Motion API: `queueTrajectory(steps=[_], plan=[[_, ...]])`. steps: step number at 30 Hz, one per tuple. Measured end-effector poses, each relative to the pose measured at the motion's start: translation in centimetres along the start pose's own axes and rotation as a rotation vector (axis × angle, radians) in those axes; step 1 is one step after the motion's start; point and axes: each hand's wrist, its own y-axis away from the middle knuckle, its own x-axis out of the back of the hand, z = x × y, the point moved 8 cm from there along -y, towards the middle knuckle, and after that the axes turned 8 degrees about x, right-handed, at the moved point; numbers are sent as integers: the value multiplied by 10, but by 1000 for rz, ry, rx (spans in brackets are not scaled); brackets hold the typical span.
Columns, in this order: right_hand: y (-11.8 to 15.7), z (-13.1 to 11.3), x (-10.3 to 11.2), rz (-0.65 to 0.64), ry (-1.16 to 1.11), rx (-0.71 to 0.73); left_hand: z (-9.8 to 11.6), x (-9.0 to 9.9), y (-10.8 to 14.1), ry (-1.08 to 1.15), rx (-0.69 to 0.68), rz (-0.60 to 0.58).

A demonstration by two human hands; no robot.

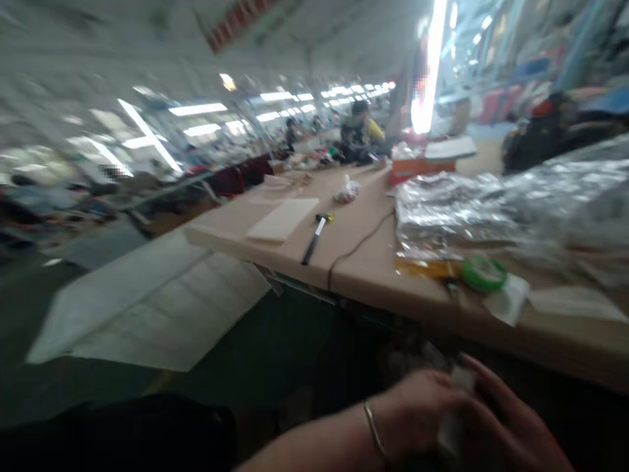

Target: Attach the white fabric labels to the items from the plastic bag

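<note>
Low in the head view, below the table's front edge, my left hand [425, 406] reaches in from the left with a bangle [374, 429] on its wrist. My right hand [514, 419] is beside it at the lower right, and the two hands meet. Between them is a small pale item [462, 379], blurred, partly hidden by fingers; which hand grips it is not clear. Nearest on the table [358, 275] above the hands are a green tape roll [484, 273] and a white paper piece [510, 298].
Clear plastic wrapping [457, 210] covers the table's right side. A black-handled tool [314, 241], a cable [361, 242], a pale board [284, 219] and a small bag [346, 189] lie left of it. Large white sheets [162, 308] hang at left. People sit farther back.
</note>
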Motion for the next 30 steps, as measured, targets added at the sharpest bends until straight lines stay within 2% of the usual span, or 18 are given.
queueTrajectory(steps=[2,5,11,17,21,24,28,30], plan=[[1,3,-5,-53,-201,23,-13,-11,-6,69,50,-75],[1,11,-2,-24,-318,26,-14,-16,-11,63,82,-131],[2,8,6,-8,-357,34,-10,-21,-6,27,99,-113],[-3,11,8,-17,-332,34,-13,-21,-13,34,107,-108],[-1,17,3,-51,-421,-61,-15,-21,-16,29,110,-130],[1,20,-4,-76,-555,-131,-17,-20,-15,25,114,-136],[-2,22,-8,-70,-852,-181,-19,-22,-11,36,127,-194],[-4,20,-14,-158,-1007,-214,-20,-26,-7,20,140,-241]])
